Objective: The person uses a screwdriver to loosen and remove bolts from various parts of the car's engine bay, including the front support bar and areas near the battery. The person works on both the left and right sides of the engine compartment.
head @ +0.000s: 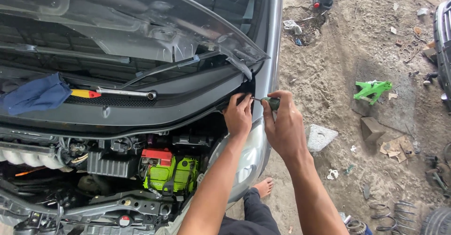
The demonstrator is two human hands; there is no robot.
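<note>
I stand at the side of a grey car with its hood (141,23) raised. My right hand (284,127) grips a screwdriver with a dark green handle (272,103), its thin shaft pointing left at the corner of the black cowl panel (178,98) near the hood hinge. My left hand (238,115) rests on that same corner of the cowl by the fender edge, fingers curled against the trim just left of the screwdriver tip. The tip itself is hidden behind my left fingers.
A blue cloth (35,94), a yellow-handled tool (84,93) and a metal ratchet wrench (127,93) lie on the cowl. A green battery (171,174) sits in the engine bay. On the dirt floor are a green stand (372,90), concrete blocks (321,136) and coil springs (392,215).
</note>
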